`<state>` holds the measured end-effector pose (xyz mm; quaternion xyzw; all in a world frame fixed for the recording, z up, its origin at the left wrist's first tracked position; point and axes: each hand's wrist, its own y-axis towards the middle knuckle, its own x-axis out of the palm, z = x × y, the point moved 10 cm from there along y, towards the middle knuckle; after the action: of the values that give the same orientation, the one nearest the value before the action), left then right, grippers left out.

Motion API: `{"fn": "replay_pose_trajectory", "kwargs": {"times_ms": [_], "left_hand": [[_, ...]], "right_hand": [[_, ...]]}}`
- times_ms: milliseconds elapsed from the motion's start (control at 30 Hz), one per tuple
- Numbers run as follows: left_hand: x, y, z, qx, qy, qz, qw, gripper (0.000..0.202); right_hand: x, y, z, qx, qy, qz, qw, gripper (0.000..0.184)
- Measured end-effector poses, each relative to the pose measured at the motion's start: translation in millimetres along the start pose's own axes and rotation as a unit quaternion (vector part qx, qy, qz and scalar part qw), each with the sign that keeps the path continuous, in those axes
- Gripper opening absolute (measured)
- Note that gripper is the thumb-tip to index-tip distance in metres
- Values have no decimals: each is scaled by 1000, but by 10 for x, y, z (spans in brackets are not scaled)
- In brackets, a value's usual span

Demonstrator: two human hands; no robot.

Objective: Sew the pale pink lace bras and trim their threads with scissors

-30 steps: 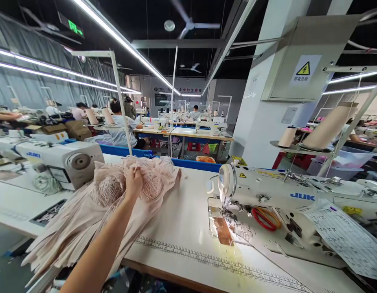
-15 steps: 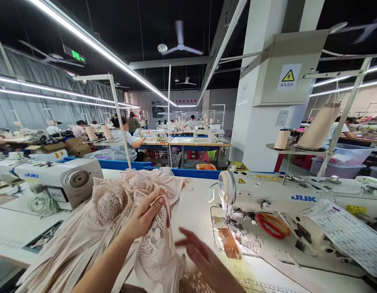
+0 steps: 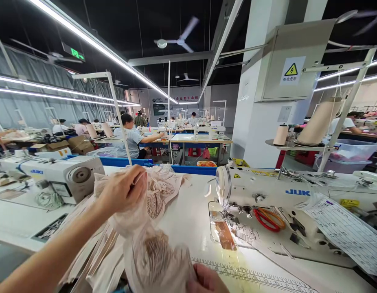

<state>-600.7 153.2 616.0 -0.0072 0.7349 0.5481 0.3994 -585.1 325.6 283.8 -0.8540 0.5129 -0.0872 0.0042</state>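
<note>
On the white sewing table [image 3: 188,221], one dark rectangular tray [image 3: 43,231] contains small pale pieces; farther right, a translucent plastic bin [image 3: 367,150] holds pinkish material. Your left hand [image 3: 124,190] and right hand [image 3: 207,280] pinch the beige lace garment [image 3: 156,254], stretched above the table's front edge.

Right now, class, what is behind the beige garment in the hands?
Behind the held garment, more beige garments lie on the white tabletop; whatever the held garment and left hand cover there cannot be seen.
</note>
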Motion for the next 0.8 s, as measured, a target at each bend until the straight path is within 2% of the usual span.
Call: {"fn": "replay_pose_trajectory", "kwargs": {"times_ms": [67, 133, 200, 267, 333, 367, 433, 467, 533, 567, 633, 700, 733, 767, 800], "left_hand": [[-72, 138, -125, 5, 124, -13, 992, 17], [-55, 318, -336, -11, 209, -54, 976, 19], [85, 486, -516, -25, 233, -98, 967, 23], [384, 581, -532, -20, 209, -124, 970, 26], [847, 543, -332, -4, 172, -141, 975, 24], [1130, 461, -140, 11, 145, -154, 977, 21], [1735, 178, 412, 67, 74, -198, 975, 11], [2009, -7, 766, 107, -29, -228, 967, 4], [2432, -358, 1366, 140, -235, -292, 917, 9], [2624, -483, 1534, 111, -311, -327, 885, 17], [2948, -664, 1741, 49, -440, -396, 805, 28], [3165, -760, 1804, 12, -516, -446, 731, 33], [3230, -776, 1787, 9, -531, -455, 715, 33], [3280, -780, 1739, 10, -529, -456, 716, 31], [3324, -780, 1662, 8, -507, -451, 735, 30]], "right_hand": [[-52, 5, -314, -55, 26, 58, 996, 64], [-139, 35, -609, -84, -24, 113, 990, 55], [-240, 94, -862, -105, -133, 150, 974, 42], [-359, 169, -973, -103, -221, 168, 955, 28], [-516, 211, -970, -93, -262, 182, 943, 18], [-606, 209, -952, -90, -273, 193, 938, 15], [-792, 161, -916, -86, -307, 220, 922, 13], [-885, 122, -899, -83, -324, 234, 913, 13], [-1063, 29, -863, -71, -353, 255, 897, 12], [-1148, -20, -840, -62, -366, 261, 891, 12], [-1309, -125, -785, -43, -385, 268, 882, 11], [-1441, -248, -756, -40, -418, 279, 863, 10], [-1487, -321, -761, -47, -444, 290, 847, 10], [-1512, -402, -788, -63, -475, 305, 823, 11], [-1505, -488, -831, -87, -510, 319, 794, 14]]}}
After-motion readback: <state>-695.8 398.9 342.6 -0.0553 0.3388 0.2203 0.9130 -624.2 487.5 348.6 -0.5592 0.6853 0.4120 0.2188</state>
